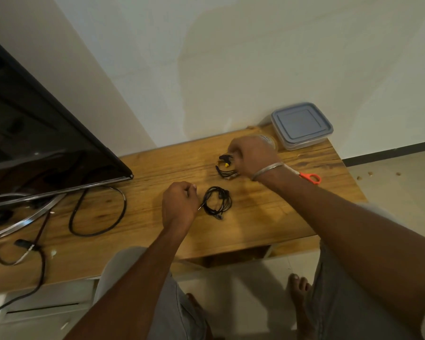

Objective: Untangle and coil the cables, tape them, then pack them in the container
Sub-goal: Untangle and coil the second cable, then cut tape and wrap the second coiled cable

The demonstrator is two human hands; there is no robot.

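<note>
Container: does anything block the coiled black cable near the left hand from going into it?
Yes. The container is closed. Between it and the coiled black cable lie the right hand, gripping a second cable bundle, and a tape roll.

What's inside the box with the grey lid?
The lid is on the container, so its inside is covered. Through the cloudy side wall I can make out nothing, so I cannot tell if it holds anything.

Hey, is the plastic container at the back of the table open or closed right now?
Closed. The grey-blue lid sits flat on the container, covering its whole top. Whether it is snapped tight cannot be told.
</note>
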